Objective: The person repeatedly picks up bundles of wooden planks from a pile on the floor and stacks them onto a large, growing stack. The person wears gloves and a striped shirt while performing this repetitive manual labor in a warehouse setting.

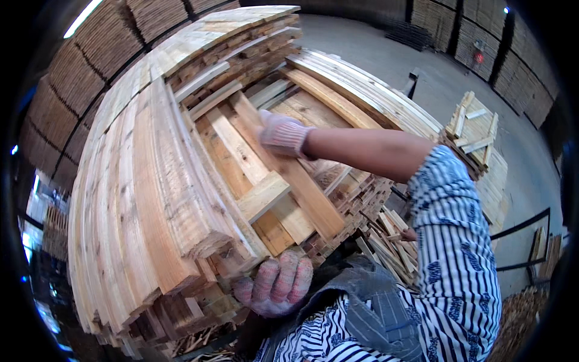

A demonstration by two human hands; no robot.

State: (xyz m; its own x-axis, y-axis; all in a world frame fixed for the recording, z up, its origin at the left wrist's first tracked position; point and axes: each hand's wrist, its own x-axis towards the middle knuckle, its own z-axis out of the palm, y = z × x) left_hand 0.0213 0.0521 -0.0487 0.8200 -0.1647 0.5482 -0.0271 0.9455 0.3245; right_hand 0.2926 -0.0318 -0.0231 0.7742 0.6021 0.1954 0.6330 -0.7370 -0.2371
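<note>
My right hand (282, 134), in a pale pinkish knit glove, reaches across from the right. It is closed on the side of a long brown wooden board (307, 196), with the fingertips hidden. Beside this board lies a paler long board (238, 148), and a short wood block (264, 196) rests across it. My left hand (278, 286), in the same kind of glove, is near the front end of the stack. Its fingers are loosely curled and slightly apart, with nothing visible in them.
Long planks (142, 199) lie side by side along the left of the stack. A higher layer of boards (241, 27) rises at the far end, and more planks (368, 87) line the right. Beyond stand a smaller wood pile (473, 130) and a black metal frame (522, 218).
</note>
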